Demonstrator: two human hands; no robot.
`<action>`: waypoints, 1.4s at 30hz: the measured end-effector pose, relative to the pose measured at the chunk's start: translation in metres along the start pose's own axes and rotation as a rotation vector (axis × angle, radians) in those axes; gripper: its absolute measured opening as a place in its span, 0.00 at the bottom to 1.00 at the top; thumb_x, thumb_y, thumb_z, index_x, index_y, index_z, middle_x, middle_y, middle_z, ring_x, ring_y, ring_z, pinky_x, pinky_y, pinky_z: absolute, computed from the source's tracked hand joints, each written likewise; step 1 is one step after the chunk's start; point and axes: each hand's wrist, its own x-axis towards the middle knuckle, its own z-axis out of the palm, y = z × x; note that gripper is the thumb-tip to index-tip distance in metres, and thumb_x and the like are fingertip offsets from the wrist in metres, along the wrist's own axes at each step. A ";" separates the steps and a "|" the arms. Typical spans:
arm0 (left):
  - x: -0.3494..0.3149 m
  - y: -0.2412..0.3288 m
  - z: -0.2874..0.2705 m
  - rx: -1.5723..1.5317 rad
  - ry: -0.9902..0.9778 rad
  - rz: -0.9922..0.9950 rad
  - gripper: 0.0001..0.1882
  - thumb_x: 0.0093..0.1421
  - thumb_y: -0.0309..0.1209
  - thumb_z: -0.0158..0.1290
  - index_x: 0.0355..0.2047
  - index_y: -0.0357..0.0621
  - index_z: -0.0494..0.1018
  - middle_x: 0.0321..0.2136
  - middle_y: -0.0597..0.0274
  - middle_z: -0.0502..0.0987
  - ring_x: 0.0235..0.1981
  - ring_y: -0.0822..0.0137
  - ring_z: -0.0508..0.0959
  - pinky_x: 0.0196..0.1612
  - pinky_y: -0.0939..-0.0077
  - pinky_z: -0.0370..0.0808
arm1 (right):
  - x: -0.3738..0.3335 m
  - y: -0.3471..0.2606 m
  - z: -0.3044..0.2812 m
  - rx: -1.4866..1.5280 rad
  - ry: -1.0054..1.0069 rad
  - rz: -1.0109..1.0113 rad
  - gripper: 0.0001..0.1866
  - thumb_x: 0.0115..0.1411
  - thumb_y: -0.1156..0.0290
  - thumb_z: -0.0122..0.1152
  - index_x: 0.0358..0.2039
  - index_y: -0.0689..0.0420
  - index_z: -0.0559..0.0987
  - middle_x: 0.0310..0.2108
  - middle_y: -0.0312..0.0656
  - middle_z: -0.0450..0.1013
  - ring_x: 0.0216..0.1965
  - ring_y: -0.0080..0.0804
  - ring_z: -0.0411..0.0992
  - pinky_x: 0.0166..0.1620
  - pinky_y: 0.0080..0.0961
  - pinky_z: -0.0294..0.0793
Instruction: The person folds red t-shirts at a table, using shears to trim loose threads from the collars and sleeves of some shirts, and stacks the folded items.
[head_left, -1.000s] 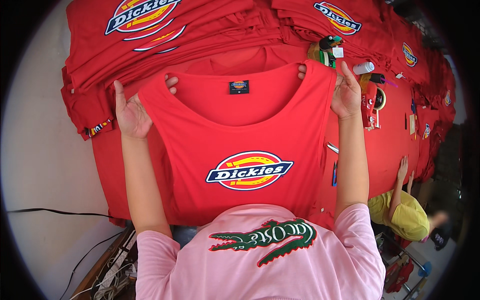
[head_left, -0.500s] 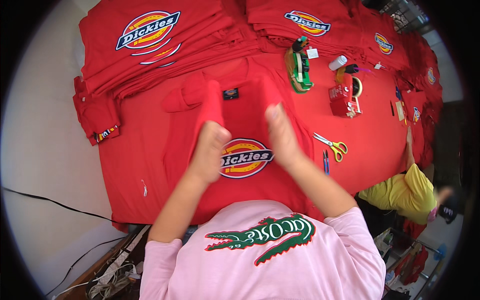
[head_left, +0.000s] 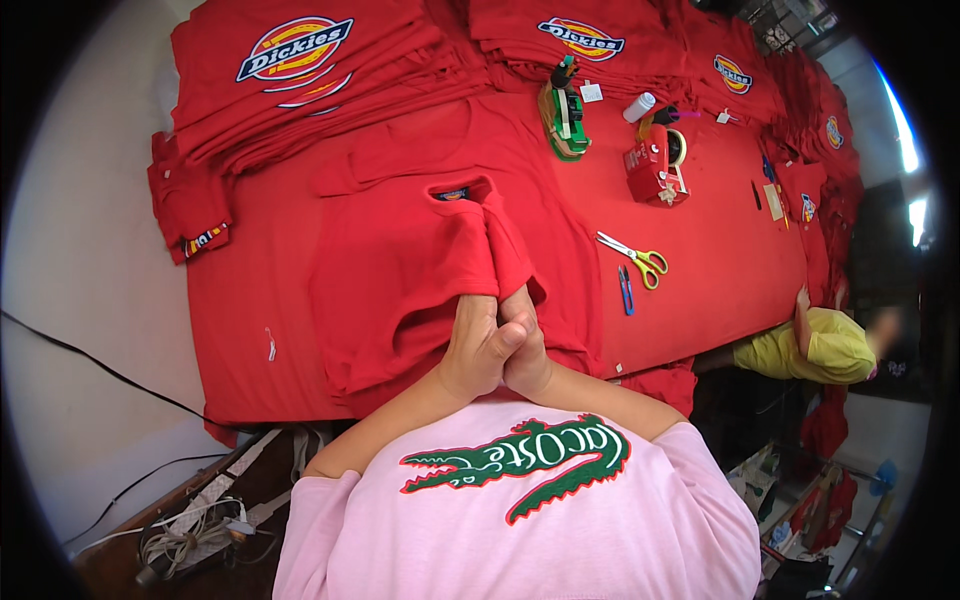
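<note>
A red sleeveless shirt (head_left: 430, 250) lies in front of me, its neckline and small dark neck label facing up. Its two shoulder parts are raised and brought side by side over my fingers. My left hand (head_left: 478, 345) and my right hand (head_left: 524, 350) meet at the near end of these shoulder parts, close to my chest. Both thumbs show outside the cloth, while the other fingers run up inside it and are mostly hidden. A wide armhole gapes to the left of my left hand. The printed front of the shirt is folded out of sight.
Stacks of folded red shirts (head_left: 330, 90) line the far side of the red-covered table (head_left: 260, 330). To the right are yellow-handled scissors (head_left: 645, 262), blue snips (head_left: 626, 290), a green tape dispenser (head_left: 566, 125) and a red tape dispenser (head_left: 655, 175). A co-worker in yellow (head_left: 835, 345) is farther right.
My hands, held apart inside the shirt's shoulder parts before, have come together and drawn nearer to me. The shoulders now lie side by side, and the front print has gone out of sight.
</note>
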 end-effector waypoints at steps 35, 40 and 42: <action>0.141 -0.206 -0.288 -0.494 0.400 -0.586 0.21 0.69 0.33 0.54 0.55 0.27 0.76 0.51 0.46 0.82 0.55 0.59 0.81 0.62 0.66 0.75 | 0.231 0.206 -0.239 -0.008 0.458 0.680 0.22 0.66 0.62 0.67 0.52 0.64 0.78 0.54 0.46 0.77 0.54 0.34 0.75 0.58 0.34 0.75; 0.126 -0.183 -0.286 -0.437 0.383 -0.747 0.29 0.71 0.47 0.53 0.60 0.34 0.72 0.53 0.51 0.82 0.56 0.60 0.80 0.62 0.65 0.74 | 0.204 0.157 -0.212 0.270 0.366 0.732 0.19 0.68 0.59 0.64 0.50 0.60 0.80 0.50 0.41 0.80 0.51 0.32 0.77 0.56 0.31 0.76; 0.101 -0.168 -0.285 -0.371 0.278 -0.872 0.29 0.71 0.51 0.52 0.59 0.39 0.73 0.47 0.57 0.83 0.49 0.65 0.81 0.56 0.69 0.76 | 0.176 0.129 -0.216 0.210 0.324 0.764 0.18 0.68 0.58 0.64 0.50 0.59 0.81 0.49 0.38 0.80 0.47 0.29 0.78 0.53 0.28 0.76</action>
